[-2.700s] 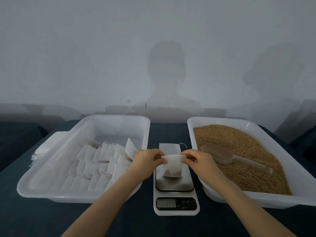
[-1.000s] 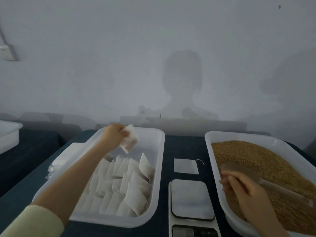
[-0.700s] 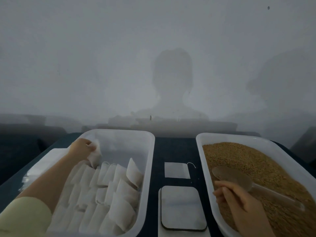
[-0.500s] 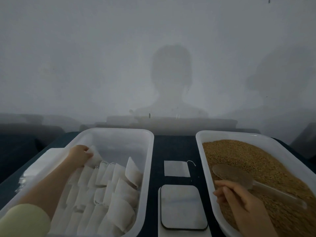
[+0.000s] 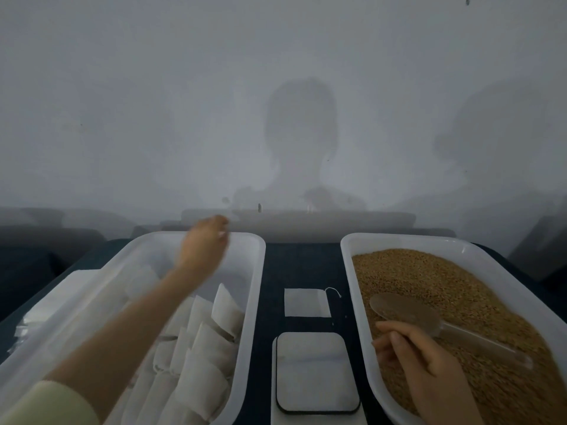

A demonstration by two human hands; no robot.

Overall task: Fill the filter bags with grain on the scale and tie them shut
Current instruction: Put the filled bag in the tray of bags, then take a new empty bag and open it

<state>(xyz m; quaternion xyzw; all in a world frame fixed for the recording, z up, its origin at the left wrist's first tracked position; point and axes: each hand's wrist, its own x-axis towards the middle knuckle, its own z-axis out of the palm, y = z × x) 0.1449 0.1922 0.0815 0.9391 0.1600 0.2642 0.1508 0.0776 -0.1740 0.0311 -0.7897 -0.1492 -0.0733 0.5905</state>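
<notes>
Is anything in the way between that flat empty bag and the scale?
Nothing visible is. The empty filter bag lies flat just behind the scale, with only bare dark table between them. The scale's plate has nothing on it. The left hand is over the bag tray, the right hand at the grain tray.

A scale [image 5: 317,371] is set on the dark table [image 5: 302,265]. Behind it an empty filter bag [image 5: 306,302] is laid flat. A tub of bags [image 5: 259,271] is placed left of it, a grain tub [image 5: 347,271] right, and possibly stacked white sheets [image 5: 61,289] farther left.
</notes>
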